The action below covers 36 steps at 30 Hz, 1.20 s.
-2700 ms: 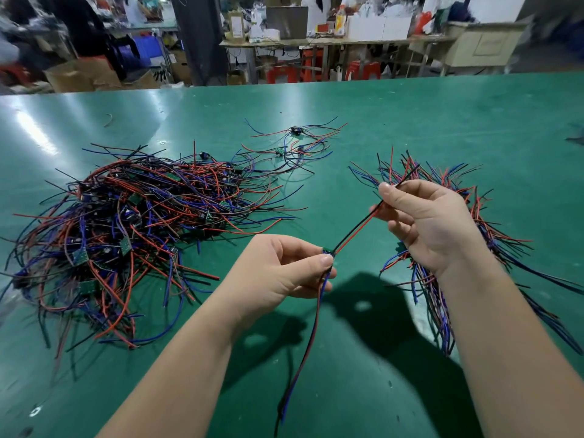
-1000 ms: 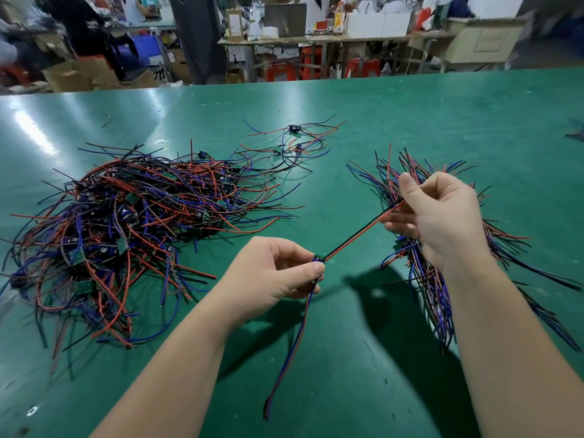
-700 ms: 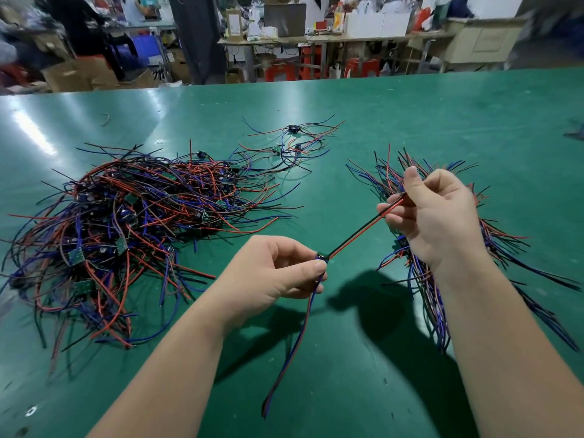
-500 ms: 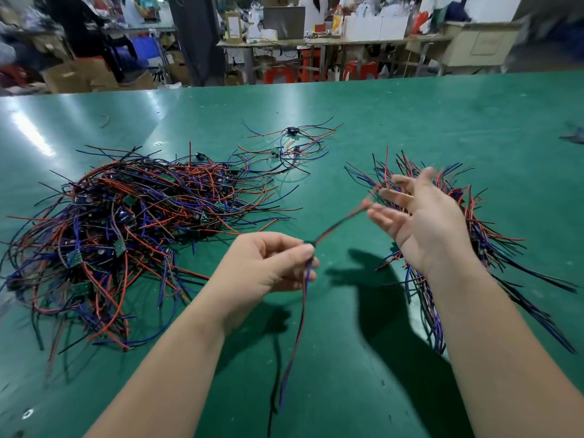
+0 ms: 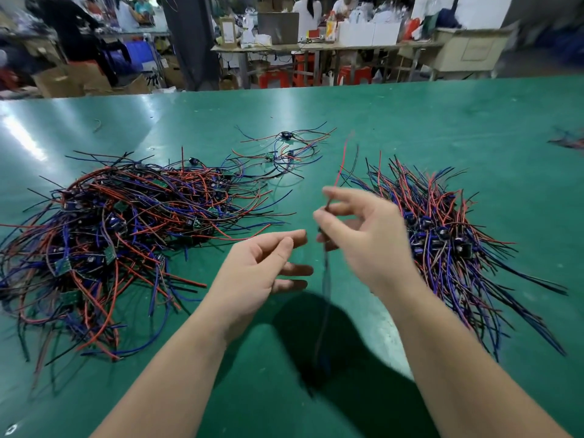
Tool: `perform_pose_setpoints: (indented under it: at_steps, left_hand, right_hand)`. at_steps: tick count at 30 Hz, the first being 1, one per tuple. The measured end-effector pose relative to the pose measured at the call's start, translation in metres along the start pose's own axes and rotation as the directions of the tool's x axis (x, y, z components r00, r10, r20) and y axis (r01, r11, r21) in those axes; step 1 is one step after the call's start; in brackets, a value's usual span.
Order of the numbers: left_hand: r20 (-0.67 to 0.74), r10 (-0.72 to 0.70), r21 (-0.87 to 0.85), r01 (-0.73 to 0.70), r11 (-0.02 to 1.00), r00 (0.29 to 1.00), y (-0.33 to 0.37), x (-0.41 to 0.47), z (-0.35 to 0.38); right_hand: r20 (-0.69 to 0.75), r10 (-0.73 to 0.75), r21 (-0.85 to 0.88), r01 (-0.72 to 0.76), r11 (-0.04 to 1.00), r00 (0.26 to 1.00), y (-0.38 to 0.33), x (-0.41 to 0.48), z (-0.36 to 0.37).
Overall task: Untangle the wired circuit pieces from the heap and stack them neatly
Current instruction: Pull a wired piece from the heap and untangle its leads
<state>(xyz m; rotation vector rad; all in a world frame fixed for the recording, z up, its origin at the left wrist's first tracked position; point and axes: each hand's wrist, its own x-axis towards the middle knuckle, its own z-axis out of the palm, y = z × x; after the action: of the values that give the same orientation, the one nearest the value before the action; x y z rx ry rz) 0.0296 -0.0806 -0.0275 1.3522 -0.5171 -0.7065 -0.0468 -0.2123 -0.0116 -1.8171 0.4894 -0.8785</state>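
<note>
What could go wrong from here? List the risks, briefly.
1. Only the right hand pinches the wired piece; the left hand is open and off it, so the piece could slip and drop.
2. Its loose wire ends stick up and hang down right beside the stack, whose wires splay outward. They may snag there and spoil the neat stack.

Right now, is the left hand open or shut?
Open: the left hand holds nothing, fingers loose; the right hand pinches the red wire.
</note>
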Motion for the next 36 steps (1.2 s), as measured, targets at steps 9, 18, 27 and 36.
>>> perform_pose_setpoints:
  at_steps: [9,18,27,36]
  left_hand:
    - [-0.305,0.37,0.734,-0.031,0.679,0.877,-0.007,0.016,-0.038]
    - [-0.07,0.522,0.867,-0.207,0.453,0.85,-0.008,0.011,-0.028]
    - [-0.051,0.567,0.996,0.003,0.085,0.822,-0.005,0.002,-0.026]
    - [-0.576,0.239,0.817,0.542,0.197,0.782,0.009,0.013,-0.09]
  right_hand:
    - [-0.408,-0.023,-0.602,-0.249,0.759,0.913,0.027,0.036,-0.107]
    - [-0.393,0.318,-0.652,-0.505,0.566,0.863,0.044,0.035,-0.128]
    - [-0.332,-0.122,-0.685,-0.15,0.713,0.935,0.009,0.032,-0.09]
    - [0.027,-0.155,-0.652,0.135,0.746,0.988,0.007,0.016,-0.041]
